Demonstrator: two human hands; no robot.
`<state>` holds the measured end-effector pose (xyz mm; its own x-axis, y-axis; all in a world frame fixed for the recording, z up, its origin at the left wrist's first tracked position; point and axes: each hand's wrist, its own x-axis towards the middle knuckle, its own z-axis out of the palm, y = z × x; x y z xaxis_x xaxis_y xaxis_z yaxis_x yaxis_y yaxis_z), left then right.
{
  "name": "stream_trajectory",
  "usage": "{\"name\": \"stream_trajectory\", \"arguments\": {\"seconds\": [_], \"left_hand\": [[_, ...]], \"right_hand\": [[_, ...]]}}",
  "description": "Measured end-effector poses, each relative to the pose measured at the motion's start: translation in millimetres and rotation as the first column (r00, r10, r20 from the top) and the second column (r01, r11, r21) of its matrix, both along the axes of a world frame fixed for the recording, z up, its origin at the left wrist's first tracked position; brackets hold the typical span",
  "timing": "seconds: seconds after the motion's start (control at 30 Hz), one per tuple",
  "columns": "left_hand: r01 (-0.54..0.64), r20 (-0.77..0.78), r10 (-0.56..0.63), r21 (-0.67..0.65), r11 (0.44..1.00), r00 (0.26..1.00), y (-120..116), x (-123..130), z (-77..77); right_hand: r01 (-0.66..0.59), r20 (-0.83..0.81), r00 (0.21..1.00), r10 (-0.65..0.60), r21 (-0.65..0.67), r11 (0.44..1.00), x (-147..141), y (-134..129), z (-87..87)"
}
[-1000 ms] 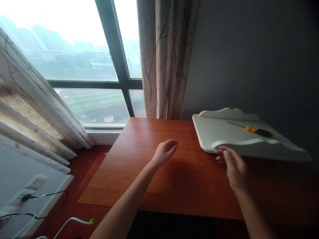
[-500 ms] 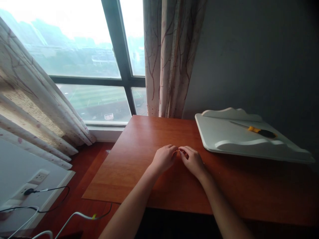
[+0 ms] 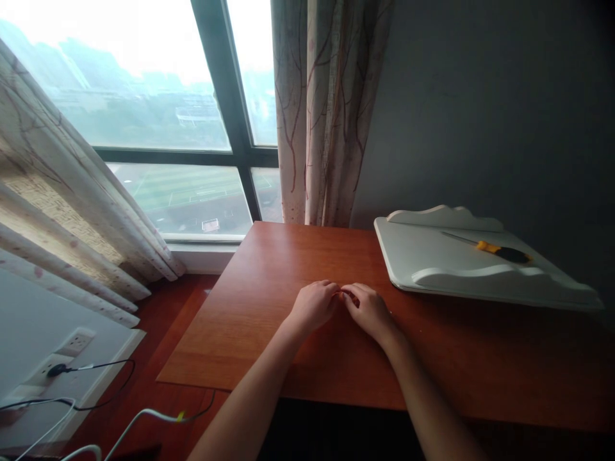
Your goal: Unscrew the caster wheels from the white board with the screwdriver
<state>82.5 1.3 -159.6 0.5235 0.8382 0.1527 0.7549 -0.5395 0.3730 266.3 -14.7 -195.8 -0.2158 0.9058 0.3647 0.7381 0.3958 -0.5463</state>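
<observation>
Over the brown wooden table (image 3: 240, 307), my left hand (image 3: 314, 303) and my right hand (image 3: 369, 310) meet at the fingertips. Both have their fingers curled and pinched together. Whatever lies between the fingertips is too small and too covered by the fingers to make out. Close to the outer side of my right hand, a tiny pale speck (image 3: 391, 313) shows on the tabletop.
At the right of the table stands a white board with wavy raised edges (image 3: 432, 246). On it lies a yellow-and-black screwdriver (image 3: 504, 252). A window and curtains (image 3: 327, 115) are behind; cables (image 3: 144, 413) and wall sockets (image 3: 77, 342) are at the lower left.
Both hands stay together at nearly the same place, with the right fingertips slightly closer to the left. The whole view has shifted a little.
</observation>
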Motion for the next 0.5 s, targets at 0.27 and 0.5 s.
{"name": "stream_trajectory", "arguments": {"seconds": [0.27,0.5], "left_hand": [[0.015,-0.009,-0.014,0.007,1.000,1.000,0.4,0.1,-0.1],[0.014,-0.003,-0.014,0.003,1.000,1.000,0.0,0.2,-0.1]], "right_hand": [[-0.004,0.015,1.000,0.004,-0.003,1.000,0.3,-0.3,0.7],[-0.005,0.012,1.000,0.005,-0.001,1.000,0.7,0.3,0.1]]}}
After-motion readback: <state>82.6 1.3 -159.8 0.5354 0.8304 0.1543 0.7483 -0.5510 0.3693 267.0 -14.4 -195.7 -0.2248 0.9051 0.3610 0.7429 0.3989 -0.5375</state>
